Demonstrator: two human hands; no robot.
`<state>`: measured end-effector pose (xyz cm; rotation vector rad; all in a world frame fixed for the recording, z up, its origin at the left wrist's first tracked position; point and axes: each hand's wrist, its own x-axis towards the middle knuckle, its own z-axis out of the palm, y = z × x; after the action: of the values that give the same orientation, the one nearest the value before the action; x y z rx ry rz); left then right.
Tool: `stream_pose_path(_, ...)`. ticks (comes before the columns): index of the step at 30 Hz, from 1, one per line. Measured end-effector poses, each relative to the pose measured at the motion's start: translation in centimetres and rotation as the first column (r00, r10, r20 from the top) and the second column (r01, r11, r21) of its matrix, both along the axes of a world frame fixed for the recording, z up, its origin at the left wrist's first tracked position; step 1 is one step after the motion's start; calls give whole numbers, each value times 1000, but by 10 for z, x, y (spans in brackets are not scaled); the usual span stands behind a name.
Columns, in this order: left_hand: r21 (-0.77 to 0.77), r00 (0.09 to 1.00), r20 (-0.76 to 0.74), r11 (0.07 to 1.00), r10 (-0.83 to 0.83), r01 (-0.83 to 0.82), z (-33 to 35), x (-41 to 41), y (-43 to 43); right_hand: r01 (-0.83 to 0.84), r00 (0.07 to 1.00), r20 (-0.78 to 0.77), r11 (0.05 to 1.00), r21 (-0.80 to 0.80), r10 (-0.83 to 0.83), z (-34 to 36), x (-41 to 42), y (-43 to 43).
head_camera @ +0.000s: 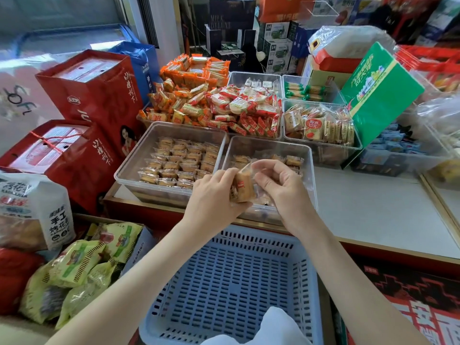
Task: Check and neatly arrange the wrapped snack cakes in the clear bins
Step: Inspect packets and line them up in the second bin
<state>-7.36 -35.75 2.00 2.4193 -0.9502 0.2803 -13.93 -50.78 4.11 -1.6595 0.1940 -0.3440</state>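
Observation:
Both hands hold one wrapped snack cake (242,186), a brown cake in clear film with a small red label, above the near edge of the right clear bin (308,155). My left hand (214,195) grips the cake from the left. My right hand (281,183) pinches the film at its top right. The right bin holds a few loose cakes (293,161) at its far side. The left clear bin (129,168) holds several cakes (179,163) laid in tidy rows.
A blue slotted basket (231,282) sits below my arms, with white cloth at its near edge. Red gift boxes (94,95) stand left, green snack bags (82,265) lower left. Further bins of orange and red snacks (214,105) lie behind; a green carton (378,90) leans at right.

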Motion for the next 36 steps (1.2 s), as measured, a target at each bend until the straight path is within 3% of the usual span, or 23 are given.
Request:
stream_pose_path(5,-11,1000,-26,1000,7,-7,-4,5,1,-246,965,-107,967,-64,239,2,-1,-10)
stream_pose_path(8,-64,979,-201,996,41,-54,-3,7,2,-327,942,-80,945,-2,326,2,-3,-15)
stream_pose_path(10,-279,839,-540,955,-68,-102,4,9,3,-256,963,-66,961,107,263,-4,-1,-18)
stream_pose_path(12,-518,575,-749,831,-329,-200,8,9,3,-151,969,-166,970,192,183,-10,5,-18)
stream_pose_path(14,-607,466,-754,761,-463,-227,7,10,2,-182,931,-251,932,315,266,-15,9,-15)
stream_pose_path(17,-654,399,-733,731,-551,-193,4,10,-1,-218,917,-157,792,571,365,-18,9,-8)
stream_pose_path(23,-669,323,-740,694,-590,-266,-1,17,3,-117,957,-146,792,599,252,-24,15,-15)
stream_pose_path(31,-678,260,-728,608,-635,-413,-1,23,6,-23,987,-131,886,464,94,-29,13,-16)
stream_pose_path(36,-702,233,-699,587,-677,-403,-3,27,8,54,995,-96,985,163,-38,-29,12,-14)
